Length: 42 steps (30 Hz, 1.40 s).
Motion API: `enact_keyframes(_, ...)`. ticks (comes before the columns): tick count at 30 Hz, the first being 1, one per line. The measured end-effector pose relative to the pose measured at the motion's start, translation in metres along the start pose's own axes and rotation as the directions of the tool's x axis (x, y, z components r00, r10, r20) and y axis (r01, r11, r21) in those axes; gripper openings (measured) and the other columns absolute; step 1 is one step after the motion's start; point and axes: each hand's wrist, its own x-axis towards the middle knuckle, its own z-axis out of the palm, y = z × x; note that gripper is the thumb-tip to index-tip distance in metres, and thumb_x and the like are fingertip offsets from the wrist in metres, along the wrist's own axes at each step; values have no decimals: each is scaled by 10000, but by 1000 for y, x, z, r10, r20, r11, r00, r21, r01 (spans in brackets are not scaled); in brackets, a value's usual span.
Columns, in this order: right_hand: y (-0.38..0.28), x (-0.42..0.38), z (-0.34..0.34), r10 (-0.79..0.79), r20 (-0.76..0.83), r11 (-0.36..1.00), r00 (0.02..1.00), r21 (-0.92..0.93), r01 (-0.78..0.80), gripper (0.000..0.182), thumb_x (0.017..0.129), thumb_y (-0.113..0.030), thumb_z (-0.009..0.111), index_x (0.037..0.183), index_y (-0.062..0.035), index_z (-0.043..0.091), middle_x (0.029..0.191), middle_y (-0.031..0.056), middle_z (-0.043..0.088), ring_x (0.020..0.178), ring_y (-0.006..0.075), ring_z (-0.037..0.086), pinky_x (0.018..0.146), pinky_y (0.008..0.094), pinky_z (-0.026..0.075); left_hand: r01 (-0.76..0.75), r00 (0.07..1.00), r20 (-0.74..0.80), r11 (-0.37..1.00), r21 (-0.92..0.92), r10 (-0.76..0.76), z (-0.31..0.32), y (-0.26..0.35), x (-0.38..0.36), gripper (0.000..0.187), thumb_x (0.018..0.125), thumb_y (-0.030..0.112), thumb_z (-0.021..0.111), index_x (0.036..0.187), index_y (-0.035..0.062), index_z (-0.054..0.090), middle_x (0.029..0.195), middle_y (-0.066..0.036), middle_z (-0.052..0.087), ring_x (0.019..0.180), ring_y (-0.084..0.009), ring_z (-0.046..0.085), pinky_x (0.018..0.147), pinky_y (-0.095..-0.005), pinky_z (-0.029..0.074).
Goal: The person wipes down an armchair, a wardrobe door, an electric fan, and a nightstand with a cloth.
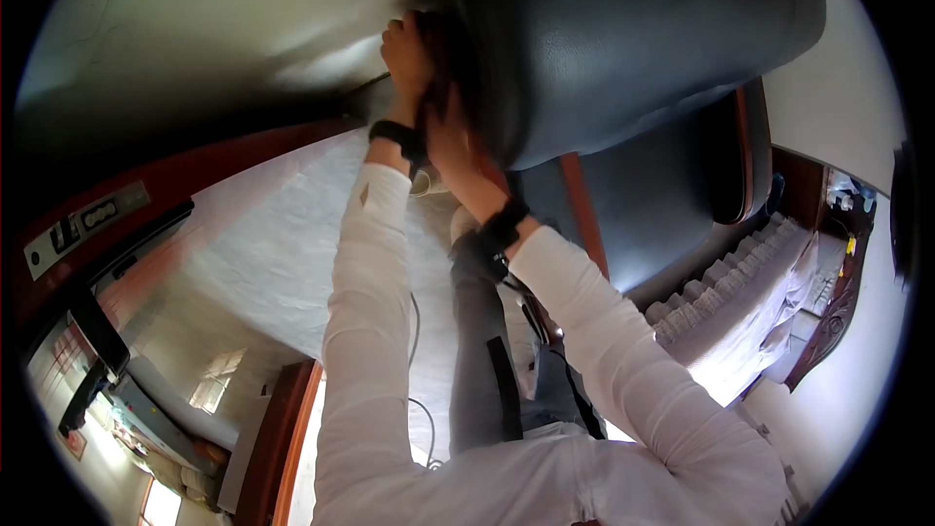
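Both hands work at the shadowed side of a black padded leather seat (633,49), close to the pale wall. My left hand (407,56) is closed, its fingers curled round the edge of something dark that I cannot make out. Just below it, my right hand (451,141) reaches up against the same dark part. Its fingers are mostly hidden in shadow, so their grip does not show. Each wrist wears a black band, above long white sleeves.
The pale wall (224,29) runs along the upper left. A dark red wooden edge with a socket panel (88,226) lies at left. Below the seat are another black cushion (643,200) and a wooden strip (584,214). A thin cable (417,331) hangs near my legs. A frilled cover (730,282) is at right.
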Motion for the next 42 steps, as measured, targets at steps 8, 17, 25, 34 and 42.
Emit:
enact_keyframes(8,28,-20,-16,-113,142,969,983,-204,140,598,940,-203,479,1473,-82,235,1176,331,553,999,474,583,862,511,469,260,964,89,805,-533,-252,4,-15,-37,298,894,151,564,1149,9,506,1067,-218,616,987,-407,601,840,-487,484)
enact_keyframes(17,103,-213,-201,223,559,922,799,-387,14,547,926,-142,507,1439,-101,322,906,233,639,781,397,627,663,465,500,602,749,376,323,-730,-546,21,40,-374,296,953,118,527,1214,20,427,1062,-92,552,982,-190,540,872,-325,459)
enact_keyframes(25,105,-227,-364,-9,466,873,885,-428,234,521,822,-11,578,1315,-176,547,1139,127,596,975,351,595,851,419,483,294,953,245,721,-628,-176,-133,144,-394,275,819,-30,608,1080,39,560,1112,-126,570,1062,-302,550,956,-375,421)
enact_keyframes(34,115,-202,-425,-71,190,984,979,-150,100,456,845,-11,576,1290,-108,550,1083,132,601,946,315,590,831,380,474,-3,944,265,805,-593,199,-149,197,-379,235,800,26,647,1032,47,617,1109,-126,620,1111,-340,541,953,-436,413)
enact_keyframes(42,130,-165,-434,212,339,975,916,-144,-172,368,909,-174,626,1260,-93,551,763,132,623,696,263,634,668,332,495,114,904,408,848,-518,128,-127,185,-385,149,886,151,630,977,35,648,913,-134,624,893,-327,550,842,-416,413)
